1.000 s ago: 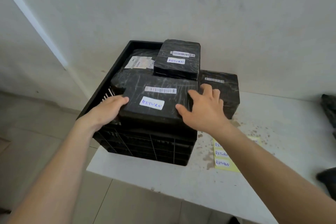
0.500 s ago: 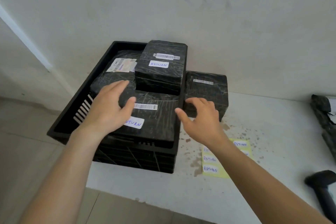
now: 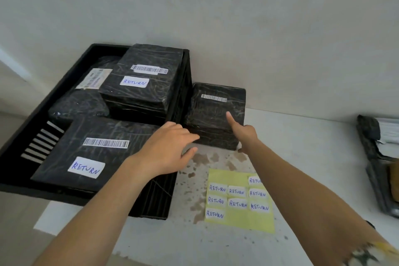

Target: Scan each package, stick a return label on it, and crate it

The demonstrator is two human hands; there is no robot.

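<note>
Both hands left crated package; right hand (image 3: 244, 134) fingers loose, touching unlabelled package (image 3: 216, 114).

Counting now: 1 crate (image 3: 32, 119) holding 3 pkgs visible; 1 more pkg (image 3: 216, 114) sitting on table. 2 pkgs showing RETURN stickers. 1 label sheet (image 3: 237, 220) carrying 9 labels.

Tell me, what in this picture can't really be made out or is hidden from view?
- Head view: the barcodes on the crated package are too small to read.
- The pale label at the crate's back is blurred.
- The unlabelled package beside the crate: its near lower edge is hidden by the left hand and right hand.
- The dark bundle is cut off by the right edge.
- The sticker sheet: the right arm covers its corner.
</note>
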